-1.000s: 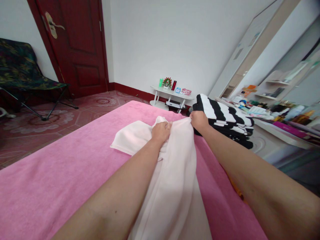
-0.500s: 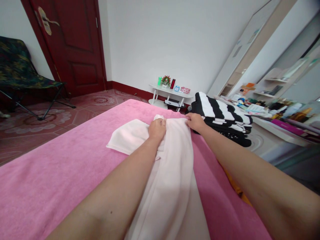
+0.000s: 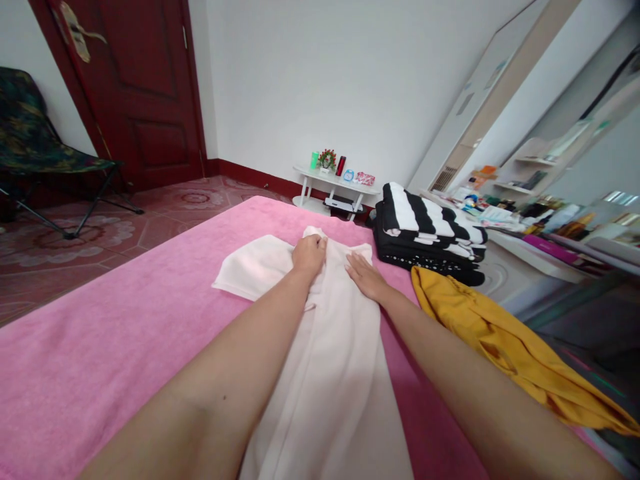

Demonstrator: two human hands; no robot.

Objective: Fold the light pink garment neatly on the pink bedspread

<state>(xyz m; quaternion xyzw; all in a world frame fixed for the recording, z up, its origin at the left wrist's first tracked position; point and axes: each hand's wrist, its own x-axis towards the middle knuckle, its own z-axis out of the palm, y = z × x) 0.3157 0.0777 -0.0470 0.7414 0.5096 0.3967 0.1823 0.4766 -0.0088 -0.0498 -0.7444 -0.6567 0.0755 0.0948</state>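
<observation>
A pale pink-white cloth lies lengthwise on a pink blanket, with a folded part off to the left. My left hand is closed on the cloth's far edge. My right hand lies flat on the cloth just to the right, fingers stretched out. Both forearms reach forward over the cloth.
A yellow garment lies at the blanket's right edge. A folded black-and-white striped stack sits beyond it. A small white table with small items stands by the wall. A dark red door and a folding chair are at left; cluttered shelves at right.
My right hand let go of the cloth's far right corner and came left to lie flat on it. The cloth was lowered onto the blanket. The yellow garment has come into view.
</observation>
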